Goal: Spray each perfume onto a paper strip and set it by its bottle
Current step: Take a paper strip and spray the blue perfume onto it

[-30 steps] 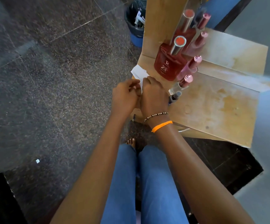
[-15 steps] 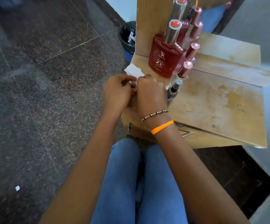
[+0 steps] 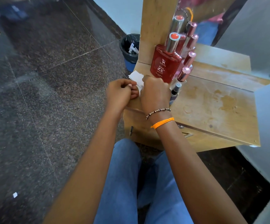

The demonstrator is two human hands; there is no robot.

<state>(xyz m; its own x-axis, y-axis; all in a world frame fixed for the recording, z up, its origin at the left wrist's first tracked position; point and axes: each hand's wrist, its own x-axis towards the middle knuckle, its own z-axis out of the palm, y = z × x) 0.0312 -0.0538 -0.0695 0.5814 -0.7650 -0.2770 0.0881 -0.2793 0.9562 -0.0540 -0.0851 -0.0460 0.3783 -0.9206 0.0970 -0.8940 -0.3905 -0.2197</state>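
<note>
On the wooden vanity top, the red perfume bottle stands just beyond the right hand, the nearer hand to it. Both the right and left hand curl onto the white paper, seemingly tearing a strip; its long axis runs far-left to near-right between them.

We see only one corner of the white paper; the hands cover the rest. The small dark spray bottle is half hidden behind the right hand.
</note>
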